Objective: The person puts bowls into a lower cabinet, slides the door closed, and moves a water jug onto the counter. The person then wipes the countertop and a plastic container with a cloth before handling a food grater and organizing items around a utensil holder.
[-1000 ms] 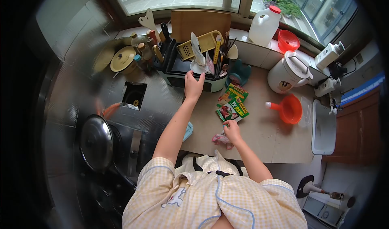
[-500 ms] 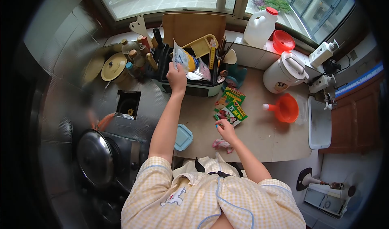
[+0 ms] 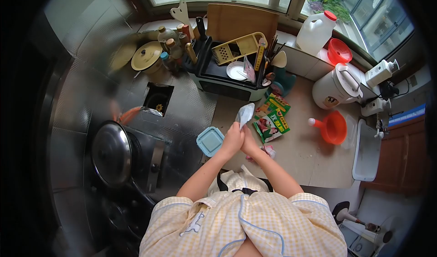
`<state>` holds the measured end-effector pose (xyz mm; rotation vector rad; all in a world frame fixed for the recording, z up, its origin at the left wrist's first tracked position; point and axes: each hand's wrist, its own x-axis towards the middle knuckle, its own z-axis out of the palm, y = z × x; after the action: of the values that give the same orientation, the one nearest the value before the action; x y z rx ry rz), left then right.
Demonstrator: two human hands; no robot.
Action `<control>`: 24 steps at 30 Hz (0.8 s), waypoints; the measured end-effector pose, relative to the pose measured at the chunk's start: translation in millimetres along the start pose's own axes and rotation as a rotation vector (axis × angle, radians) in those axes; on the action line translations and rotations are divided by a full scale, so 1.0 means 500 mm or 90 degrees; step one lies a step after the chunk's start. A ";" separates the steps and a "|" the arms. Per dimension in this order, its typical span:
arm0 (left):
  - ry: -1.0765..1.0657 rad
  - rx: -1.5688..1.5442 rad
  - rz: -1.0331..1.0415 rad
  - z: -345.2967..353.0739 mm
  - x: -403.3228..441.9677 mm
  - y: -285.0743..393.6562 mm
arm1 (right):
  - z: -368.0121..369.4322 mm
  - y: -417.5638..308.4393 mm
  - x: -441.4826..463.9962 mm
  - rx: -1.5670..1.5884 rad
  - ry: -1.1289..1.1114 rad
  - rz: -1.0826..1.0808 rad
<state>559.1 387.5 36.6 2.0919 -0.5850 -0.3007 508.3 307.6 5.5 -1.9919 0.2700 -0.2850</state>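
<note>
My left hand (image 3: 233,138) is closed around the lower end of a small white-and-silver plastic packet (image 3: 246,113). Pressed against it, my right hand (image 3: 249,142) also grips the packet's lower end, its fingertips partly hidden. The packet points up and away from me over the counter. Just beyond my hands lie two green printed packets (image 3: 271,127) (image 3: 276,106), one overlapping the other. A light-blue lidded container (image 3: 210,141) sits left of my hands, and a crumpled pink-and-white cloth or wrapper (image 3: 267,152) lies partly behind my right wrist.
A dark rack (image 3: 223,85) at the back holds a yellow grater (image 3: 223,55), a white dish and utensils. On the left are a lidded pan (image 3: 111,153) and bottles (image 3: 172,48). To the right stand an orange-red funnel (image 3: 334,128), a white jug (image 3: 334,86) and a white basin (image 3: 368,148).
My left hand has drawn the packet from above the rack back towards me. My right hand has left the green packets and joined it. The view has shifted slightly.
</note>
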 end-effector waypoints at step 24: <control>0.199 0.248 0.264 -0.142 0.512 -0.031 | -0.156 -0.060 0.200 -0.073 0.029 -0.023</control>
<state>813.2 314.2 65.6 2.2525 -0.9176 0.4013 580.0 222.2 73.1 -2.1067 0.2845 -0.3454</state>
